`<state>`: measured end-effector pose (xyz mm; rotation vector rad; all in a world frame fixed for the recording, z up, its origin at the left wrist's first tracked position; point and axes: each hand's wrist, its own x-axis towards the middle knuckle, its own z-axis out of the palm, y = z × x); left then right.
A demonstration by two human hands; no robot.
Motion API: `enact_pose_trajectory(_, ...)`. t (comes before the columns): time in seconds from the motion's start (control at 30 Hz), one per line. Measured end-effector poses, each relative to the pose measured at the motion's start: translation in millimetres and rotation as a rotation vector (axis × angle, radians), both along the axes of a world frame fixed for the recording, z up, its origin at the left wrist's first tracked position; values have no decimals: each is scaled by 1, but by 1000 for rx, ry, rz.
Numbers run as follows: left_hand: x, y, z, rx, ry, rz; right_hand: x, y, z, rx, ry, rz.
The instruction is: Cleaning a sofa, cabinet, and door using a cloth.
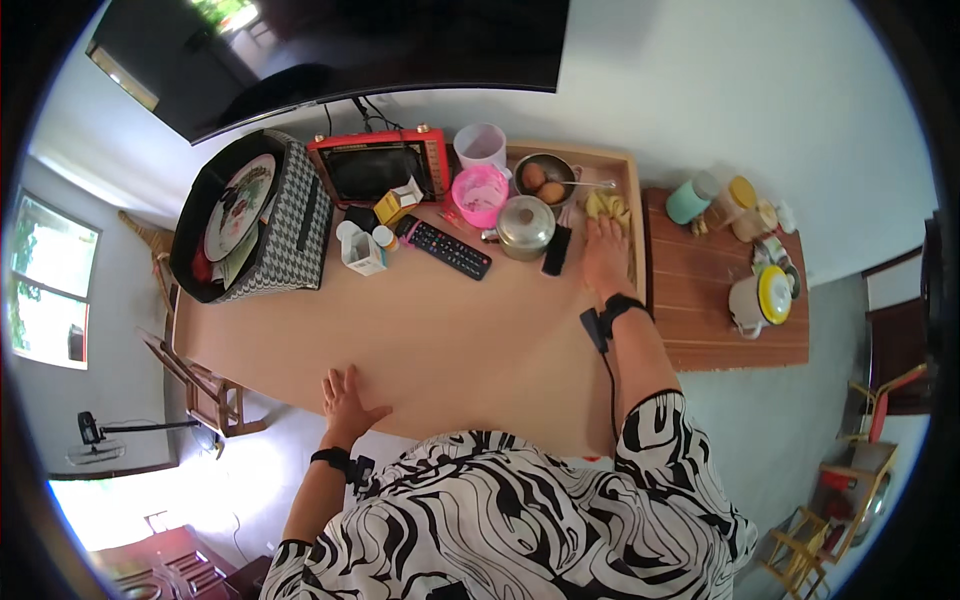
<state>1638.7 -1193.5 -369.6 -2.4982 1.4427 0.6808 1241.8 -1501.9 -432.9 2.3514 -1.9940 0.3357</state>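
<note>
My right hand (606, 253) reaches to the right end of the wooden tabletop (450, 337), its fingers pressed on a crumpled yellow cloth (606, 204) beside the raised wooden edge. A black oblong object (556, 250) lies just left of that hand. Further left stands a lidded metal pot (526, 227), and behind it a metal bowl (545, 180) holds brown round items and a spoon. My left hand (349, 405) rests near the front edge of the tabletop with its fingers spread and nothing in it.
A houndstooth-patterned bin (300, 225), a red portable player (379, 166), a remote control (448, 249), a pink basket (480, 196) and small boxes stand along the back. At the right, a lower brown table (697, 322) bears jars and a white pot with a yellow lid (757, 300).
</note>
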Motion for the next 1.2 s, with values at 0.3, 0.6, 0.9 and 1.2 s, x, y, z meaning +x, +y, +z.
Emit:
enact_pose_trajectory(0.3, 0, 2, 0, -24, 7, -19, -9, -93, 18, 193, 135, 80)
enact_pose_trajectory(0.6, 5, 7, -1, -32, -43, -12, 2, 42, 10, 122, 106, 30)
enact_pose_trajectory(0.9, 45, 75, -21, -428, 259, -41, 74, 279, 17, 283, 237, 533)
enact_pose_trajectory(1.2, 156, 362, -78, -183, 287, 521, 377, 260, 7, -71, -101, 1121)
